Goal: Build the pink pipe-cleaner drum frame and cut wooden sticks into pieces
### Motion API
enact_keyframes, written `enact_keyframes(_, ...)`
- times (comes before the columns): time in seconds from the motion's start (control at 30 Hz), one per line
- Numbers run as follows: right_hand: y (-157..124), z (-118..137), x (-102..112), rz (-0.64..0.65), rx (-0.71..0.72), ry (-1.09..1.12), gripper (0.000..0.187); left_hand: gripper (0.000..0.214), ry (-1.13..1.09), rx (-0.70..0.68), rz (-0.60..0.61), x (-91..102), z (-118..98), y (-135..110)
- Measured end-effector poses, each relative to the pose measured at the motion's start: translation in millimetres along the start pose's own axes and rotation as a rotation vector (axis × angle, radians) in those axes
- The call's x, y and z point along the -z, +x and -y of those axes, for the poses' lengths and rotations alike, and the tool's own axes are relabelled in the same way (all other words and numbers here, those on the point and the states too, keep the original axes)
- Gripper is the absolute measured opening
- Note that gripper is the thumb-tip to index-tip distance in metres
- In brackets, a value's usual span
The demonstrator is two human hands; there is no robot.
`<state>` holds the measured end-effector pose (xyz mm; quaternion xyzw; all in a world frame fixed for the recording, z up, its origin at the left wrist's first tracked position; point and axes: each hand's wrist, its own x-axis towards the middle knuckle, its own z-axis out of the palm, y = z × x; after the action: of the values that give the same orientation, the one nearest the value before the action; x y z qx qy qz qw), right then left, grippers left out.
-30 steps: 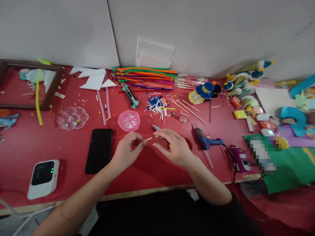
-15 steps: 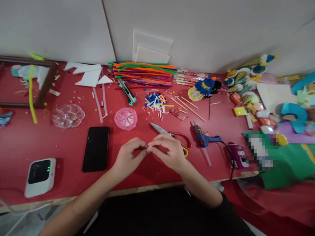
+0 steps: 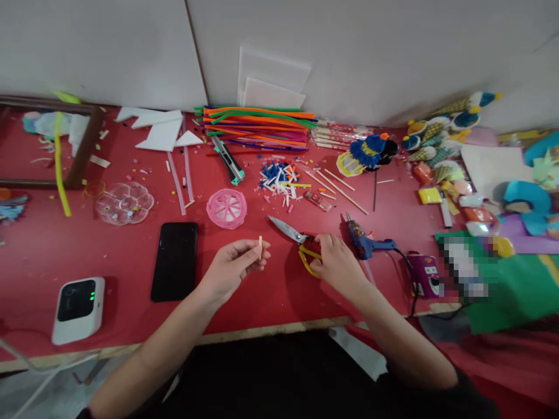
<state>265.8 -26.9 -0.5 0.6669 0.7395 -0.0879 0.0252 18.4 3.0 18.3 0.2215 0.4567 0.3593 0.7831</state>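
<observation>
My left hand (image 3: 233,267) pinches a short pale wooden stick piece (image 3: 261,247) upright between thumb and fingers, just above the red table (image 3: 131,326). My right hand (image 3: 336,265) rests on the table to the right, fingers curled over the red and yellow handles of a pair of scissors (image 3: 297,238). The scissors lie flat with the blades pointing up-left. A pile of small cut coloured bits (image 3: 279,180) lies beyond the scissors.
A black phone (image 3: 174,261) and a white device with green lights (image 3: 77,308) lie left. A pink round lid (image 3: 226,208), clear flower tray (image 3: 124,202), utility knife (image 3: 229,163), coloured pipe cleaners (image 3: 257,131), blue glue gun (image 3: 364,241) and paper crafts (image 3: 441,157) fill the rest.
My hands have come apart. The right hand left the stick piece and moved right onto the scissors' handles. The left hand keeps the stick, now held upright.
</observation>
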Motion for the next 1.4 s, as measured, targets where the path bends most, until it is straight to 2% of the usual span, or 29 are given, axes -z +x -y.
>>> enact_keyframes(0.1,2,-4,5,0.116,-0.084,-0.032,0.020,0.021,-0.014,0.043,-0.012,2.0,1,3)
enact_keyframes(0.2,-3,-10,9,0.154,-0.085,0.059,0.010,0.015,-0.001,0.085,-0.022,6.9,3,4)
enact_keyframes(0.33,-15,-8,17,0.243,-0.062,0.422,0.029,0.014,0.015,0.139,-0.040,11.7,4,5)
enact_keyframes(0.43,-21,-1,26,0.396,0.022,0.665,0.042,0.017,0.048,0.141,-0.071,12.7,3,7)
enact_keyframes(0.5,-22,3,32,0.507,0.090,0.736,0.045,0.019,0.065,0.146,-0.077,13.0,2,8)
enact_keyframes(0.57,-21,7,36,0.558,0.127,0.707,0.045,0.022,0.086,0.161,-0.070,13.1,1,9)
enact_keyframes(0.67,-19,11,39,0.583,0.146,0.641,0.045,0.026,0.136,0.192,-0.053,13.1,2,9)
enact_keyframes(0.93,-21,13,35,0.655,0.117,0.660,0.048,0.022,0.233,0.208,-0.055,11.5,5,11)
enact_keyframes(1.17,-18,16,36,0.667,0.117,0.674,0.047,0.016,0.308,0.223,-0.050,10.1,-3,13)
enact_keyframes(1.4,-15,13,28,0.665,0.154,0.719,0.047,0.015,0.444,0.214,-0.013,7.4,-14,17)
